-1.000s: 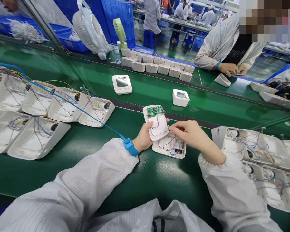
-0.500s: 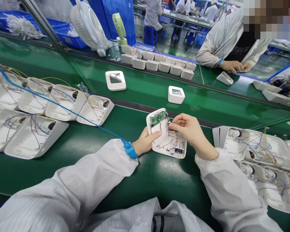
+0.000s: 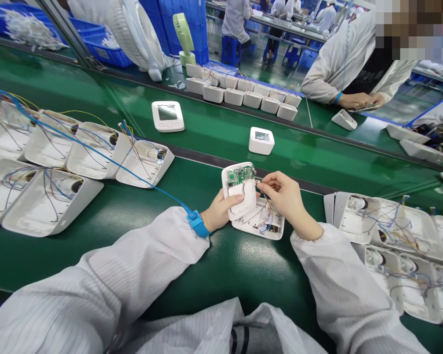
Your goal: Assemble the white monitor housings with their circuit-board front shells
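Your left hand (image 3: 218, 210) grips a white cover (image 3: 239, 204) at its left side, the thumb laid across its inner face, and the cover is tilted so that the green circuit board (image 3: 240, 173) at its top end faces you. Your right hand (image 3: 285, 196) pinches a small connector (image 3: 258, 183) between thumb and forefinger, just beside the board's right edge; whether it touches the board you cannot tell. Coloured wires (image 3: 268, 209) run below those fingertips into the open housing (image 3: 249, 227), which lies hollow side up on the green worktop (image 3: 162, 216), partly hidden by the cover above it. You wear a blue wrist strap (image 3: 199, 223) on the left, its cord crossing over open housings (image 3: 51, 206) full of wires; more wired shells (image 3: 391, 216) stand at your right. Beyond the worktop's dark edge sit a flat white device (image 3: 169, 116) with a screen and a smaller boxy unit (image 3: 262, 140), well apart.
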Demonstrator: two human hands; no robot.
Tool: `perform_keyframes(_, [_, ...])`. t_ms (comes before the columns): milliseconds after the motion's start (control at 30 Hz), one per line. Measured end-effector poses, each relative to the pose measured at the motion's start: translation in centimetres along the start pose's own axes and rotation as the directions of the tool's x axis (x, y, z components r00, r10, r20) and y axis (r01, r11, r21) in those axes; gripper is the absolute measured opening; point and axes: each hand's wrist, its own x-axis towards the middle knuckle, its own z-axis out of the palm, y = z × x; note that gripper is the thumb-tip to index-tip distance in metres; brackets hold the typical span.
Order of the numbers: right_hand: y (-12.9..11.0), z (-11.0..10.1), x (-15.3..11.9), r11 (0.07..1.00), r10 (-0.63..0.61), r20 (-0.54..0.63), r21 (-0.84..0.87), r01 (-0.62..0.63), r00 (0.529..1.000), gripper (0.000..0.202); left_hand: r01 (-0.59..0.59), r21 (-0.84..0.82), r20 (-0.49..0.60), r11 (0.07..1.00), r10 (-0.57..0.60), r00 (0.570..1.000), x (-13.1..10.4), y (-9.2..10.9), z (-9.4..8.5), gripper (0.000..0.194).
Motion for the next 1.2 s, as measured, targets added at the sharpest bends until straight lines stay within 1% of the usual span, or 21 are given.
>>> perform_keyframes(67, [-0.1, 0.0, -0.2, 0.999, -0.027, 0.021, -0.035, 0.027, 0.999, 0.017, -0.002, -0.023, 0.003, 1.000, 0.002, 1.000, 0.1, 0.1, 0.0, 0.052])
perform_keyframes(167, [-0.1, 0.2, -0.4, 0.988, -0.047, 0.012, -0.148, 0.048, 0.999, 0.016, -0.003, -0.026, 0.000, 1.000, 0.003, 1.000, 0.1, 0.2, 0.0, 0.052])
perform_keyframes(267, [0.1, 0.1, -0.3, 0.972, -0.072, 0.055, -0.218, 0.082, 0.996, 0.014, -0.003, -0.030, -0.018, 1.000, 0.003, 1.000, 0.1, 0.2, 0.1, 0.052])
perform_keyframes(333, [0.2, -0.3, -0.1, 0.971, -0.077, 0.102, -0.219, 0.098, 0.992, 0.011, -0.005, -0.037, -0.023, 0.999, 0.004, 1.000, 0.1, 0.2, 0.2, 0.050])
perform_keyframes(433, [0.0, -1.1, 0.3, 0.976, -0.046, 0.175, -0.202, 0.081, 0.984, 0.010, 0.010, -0.054, 0.004, 0.998, -0.010, 1.000, 0.1, 0.3, 0.3, 0.051])
perform_keyframes(533, [-0.7, -1.8, 0.3, 0.977, -0.021, 0.199, -0.203, 0.062, 0.980, 0.010, 0.040, -0.059, 0.032, 0.997, -0.038, 0.999, 0.0, 0.2, 0.4, 0.053])
perform_keyframes(567, [-1.1, -1.8, 0.2, 0.982, -0.014, 0.197, -0.181, 0.050, 0.980, 0.011, 0.038, -0.055, 0.030, 0.998, -0.036, 0.999, 0.0, 0.2, 0.4, 0.053])
perform_keyframes(633, [-1.8, -1.6, -0.2, 0.998, 0.015, 0.223, -0.067, 0.000, 0.975, 0.014, 0.017, -0.034, 0.018, 0.999, -0.016, 1.000, -0.1, 0.0, 0.3, 0.049])
perform_keyframes(700, [-2.2, -0.9, -0.7, 0.993, 0.051, 0.285, 0.088, -0.079, 0.957, 0.017, -0.004, -0.007, 0.014, 1.000, 0.004, 1.000, -0.1, -0.3, 0.2, 0.045])
perform_keyframes(767, [-2.4, -0.1, -1.1, 0.973, 0.077, 0.312, 0.182, -0.139, 0.947, 0.020, -0.004, 0.021, 0.031, 1.000, 0.003, 1.000, -0.2, -0.5, 0.0, 0.042])
perform_keyframes(833, [-2.1, 0.7, -1.4, 0.967, 0.097, 0.268, 0.204, -0.155, 0.958, 0.021, -0.007, 0.042, 0.039, 0.999, 0.005, 0.999, -0.2, -0.8, -0.1, 0.042])
perform_keyframes(933, [-1.7, 1.3, -1.6, 0.972, 0.105, 0.188, 0.186, -0.141, 0.976, 0.021, -0.017, 0.062, 0.030, 0.998, 0.016, 0.999, -0.2, -1.0, -0.3, 0.041])
perform_keyframes(1033, [-1.7, 1.3, -1.7, 0.987, 0.094, 0.119, 0.119, -0.108, 0.989, 0.021, -0.023, 0.077, 0.029, 0.997, 0.021, 0.999, -0.1, -1.0, -0.4, 0.042])
perform_keyframes(1200, [-2.1, 1.4, -1.9, 0.998, 0.055, 0.030, 0.039, -0.056, 0.998, 0.023, 0.011, 0.059, 0.032, 0.998, -0.013, 0.999, 0.1, -0.8, -0.4, 0.046])
